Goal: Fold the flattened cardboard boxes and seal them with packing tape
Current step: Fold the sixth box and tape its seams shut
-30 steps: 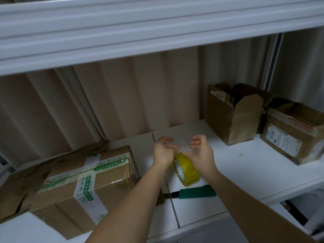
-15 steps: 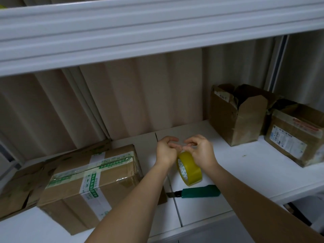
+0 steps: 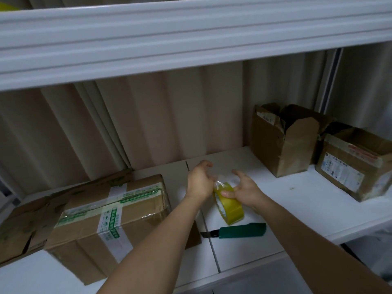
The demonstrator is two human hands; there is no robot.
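A yellowish roll of clear packing tape [image 3: 230, 205] stands on edge on the white shelf [image 3: 297, 209]. My right hand [image 3: 244, 187] grips the roll's top, thumb on its rim. My left hand [image 3: 200, 180] pinches the loose, crumpled end of tape [image 3: 222, 179] pulled a short way off the roll, between the two hands. A taped cardboard box [image 3: 110, 217] with green-printed tape lies to the left. Flattened cardboard [image 3: 19, 225] lies behind it at far left.
A green utility knife [image 3: 239, 230] with its blade out lies on the shelf just in front of the roll. Two opened cardboard boxes [image 3: 284, 141] [image 3: 356, 162] stand at the right. An upper shelf edge [image 3: 191, 39] hangs overhead; a curtain backs the shelf.
My hands came together over the roll, then parted again, and a short crumpled length of tape now stretches between them. The roll has stayed in place.
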